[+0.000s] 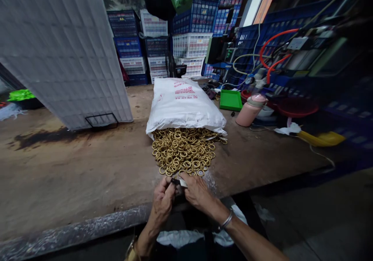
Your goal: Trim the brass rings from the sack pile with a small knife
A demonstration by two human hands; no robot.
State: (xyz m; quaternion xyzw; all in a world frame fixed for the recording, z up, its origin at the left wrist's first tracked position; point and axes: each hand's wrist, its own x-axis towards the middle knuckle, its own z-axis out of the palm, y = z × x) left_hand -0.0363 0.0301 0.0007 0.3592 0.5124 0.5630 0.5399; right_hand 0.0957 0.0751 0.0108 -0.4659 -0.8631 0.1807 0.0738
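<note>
Close to the table's front edge, my left hand [163,199] is closed, thumb and fingers pinching a small item with a black part [175,181]. My right hand [198,191] is closed round the white part [183,183] beside it. What kind of item this is, and whether it is one piece, I cannot make out. Just beyond my fingers lies a heap of brass-coloured rings [183,150]. They spill from the mouth of a white woven sack [183,107] with red print, which lies on its side.
On the wooden table [116,167], a tall white ribbed panel [72,55] stands at the left. A green tray [230,100], a pink bottle [251,110] and a red dish [297,107] are at the right, near a machine with orange hoses [265,49]. Stacked crates [190,45] fill the back.
</note>
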